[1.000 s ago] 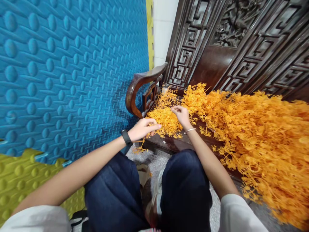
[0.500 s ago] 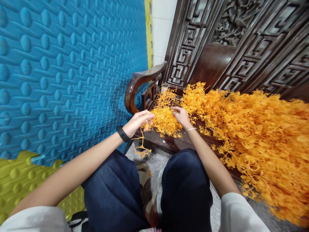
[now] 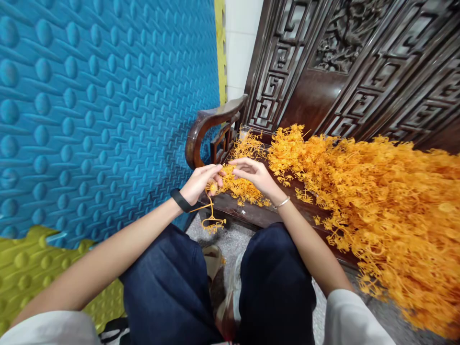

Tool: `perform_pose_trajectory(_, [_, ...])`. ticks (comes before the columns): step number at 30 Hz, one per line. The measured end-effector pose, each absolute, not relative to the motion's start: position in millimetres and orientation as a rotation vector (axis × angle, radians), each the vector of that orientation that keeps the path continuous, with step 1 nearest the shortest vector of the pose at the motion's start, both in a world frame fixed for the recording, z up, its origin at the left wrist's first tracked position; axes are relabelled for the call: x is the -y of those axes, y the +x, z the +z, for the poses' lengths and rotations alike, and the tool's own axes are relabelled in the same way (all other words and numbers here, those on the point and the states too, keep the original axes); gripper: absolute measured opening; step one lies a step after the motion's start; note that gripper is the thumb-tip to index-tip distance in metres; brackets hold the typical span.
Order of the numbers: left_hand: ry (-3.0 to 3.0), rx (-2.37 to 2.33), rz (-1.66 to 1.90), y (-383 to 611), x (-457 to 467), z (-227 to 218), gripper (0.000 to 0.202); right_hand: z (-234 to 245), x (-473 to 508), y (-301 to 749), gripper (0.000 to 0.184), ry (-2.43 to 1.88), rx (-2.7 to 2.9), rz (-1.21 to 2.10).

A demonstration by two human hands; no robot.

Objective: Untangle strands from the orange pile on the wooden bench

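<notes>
My left hand is closed around an orange plastic sprig, whose thin branching stem dangles below the fingers over the front edge of the bench seat. My right hand hovers close to the left one, its fingers stretched out and a little apart from the thumb. Nothing clear shows between them. Beneath both hands lies a small pile of orange plastic pieces with claw-like tips, partly covered by the fingers. Behind it, thin bare orange stems form a loose tangle.
A large heap of orange sprigs fills the right side of the dark wooden bench. The curved armrest stands left of my hands, and the carved backrest rises behind. Blue foam mat covers the left side.
My right hand has moved left from the small pile to beside my left hand. The left hand stays nearly in place, with the sprig still hanging from it.
</notes>
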State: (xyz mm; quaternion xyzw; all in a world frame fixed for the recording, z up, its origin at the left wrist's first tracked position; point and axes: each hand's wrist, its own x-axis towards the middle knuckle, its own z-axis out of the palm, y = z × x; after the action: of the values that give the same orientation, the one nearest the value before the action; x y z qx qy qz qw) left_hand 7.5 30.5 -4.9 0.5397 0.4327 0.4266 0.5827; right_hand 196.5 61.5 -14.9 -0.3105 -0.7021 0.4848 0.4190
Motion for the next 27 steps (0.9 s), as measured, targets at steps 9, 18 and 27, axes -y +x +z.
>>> perform_pose_trajectory(9, [1.565, -1.172, 0.853, 13.4, -20.8, -5.5, 0.029, -10.1, -48.6, 182.3, 0.015, -0.802, 1.924, 0.945])
perform_pose_trajectory(18, [1.542, -1.220, 1.041, 11.1, -19.3, -2.2, 0.027, -7.7, -46.1, 178.3, 0.025, -0.825, 1.798, 1.003])
perform_pose_trajectory(27, [1.586, -1.194, 0.900, 11.8, -19.1, -1.7, 0.023, -14.0, -44.8, 172.6, 0.019, -0.821, 1.844, 0.903])
